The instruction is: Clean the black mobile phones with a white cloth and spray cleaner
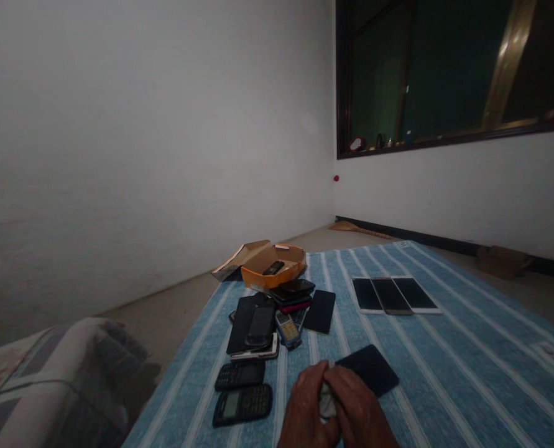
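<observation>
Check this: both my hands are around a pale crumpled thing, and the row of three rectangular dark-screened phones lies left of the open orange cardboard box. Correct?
No: in the head view, the row of three dark-screened phones lies right of the open orange cardboard box. Your left hand and right hand are around the pale crumpled thing.

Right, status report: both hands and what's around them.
Left hand and right hand closed around pale, crumpled cloth-like wad. Dark, flat rectangular slab just beyond, partly hidden by right hand. Black keypad phone left of them.
</observation>
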Motion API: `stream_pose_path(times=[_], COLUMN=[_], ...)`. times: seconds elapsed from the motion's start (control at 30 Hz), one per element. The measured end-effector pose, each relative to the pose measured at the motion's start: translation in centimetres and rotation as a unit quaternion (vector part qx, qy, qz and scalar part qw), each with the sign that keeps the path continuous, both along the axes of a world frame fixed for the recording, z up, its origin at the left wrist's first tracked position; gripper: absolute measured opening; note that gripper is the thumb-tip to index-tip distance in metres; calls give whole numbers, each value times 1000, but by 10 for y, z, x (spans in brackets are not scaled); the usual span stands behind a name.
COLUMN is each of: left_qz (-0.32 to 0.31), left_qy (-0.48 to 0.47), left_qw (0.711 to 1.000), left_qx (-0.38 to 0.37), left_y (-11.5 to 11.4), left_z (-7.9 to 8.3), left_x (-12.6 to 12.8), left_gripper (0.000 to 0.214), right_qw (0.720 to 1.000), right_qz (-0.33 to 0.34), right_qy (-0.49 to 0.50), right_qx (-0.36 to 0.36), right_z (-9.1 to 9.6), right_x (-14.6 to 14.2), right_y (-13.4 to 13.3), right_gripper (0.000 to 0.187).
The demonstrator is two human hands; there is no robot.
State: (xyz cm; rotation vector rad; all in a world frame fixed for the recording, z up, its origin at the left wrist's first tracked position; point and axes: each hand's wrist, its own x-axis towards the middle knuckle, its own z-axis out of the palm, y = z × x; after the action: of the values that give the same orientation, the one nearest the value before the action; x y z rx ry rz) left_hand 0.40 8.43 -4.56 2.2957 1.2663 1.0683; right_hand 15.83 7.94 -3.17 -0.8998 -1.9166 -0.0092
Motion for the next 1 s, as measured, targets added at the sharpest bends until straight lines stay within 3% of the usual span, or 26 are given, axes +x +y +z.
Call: stream_pose_path(times=[0.17,0.3,0.47,0.6,0.87,1.0], left_qz=[11,0,7,6,6,14], left_qy=[5,0,24,33,17,29], left_qw=[1000,1000,999,999,999,999], left_qx=[-16,-17,-28,3,37,33], left_y=[-1,-2,1,3,-3,-1], left_z=[4,10,-1,-11,11,6], left_x=[3,5,1,-3,3,1], left_gripper=[69,65,68,70,61,54], right_qw=[998,991,980,980,990,993], right_qz=[-54,-129,-186,-180,-122,-100], right_qy=[24,-14,-71,-74,-64,-66], right_qx=[8,21,24,34,10,-20], right_z=[-8,-9,-5,-8,-11,-9], right_x=[0,4,8,5,4,1], right_y=[6,7,4,5,2,-2], right_gripper=[33,24,23,24,32,32])
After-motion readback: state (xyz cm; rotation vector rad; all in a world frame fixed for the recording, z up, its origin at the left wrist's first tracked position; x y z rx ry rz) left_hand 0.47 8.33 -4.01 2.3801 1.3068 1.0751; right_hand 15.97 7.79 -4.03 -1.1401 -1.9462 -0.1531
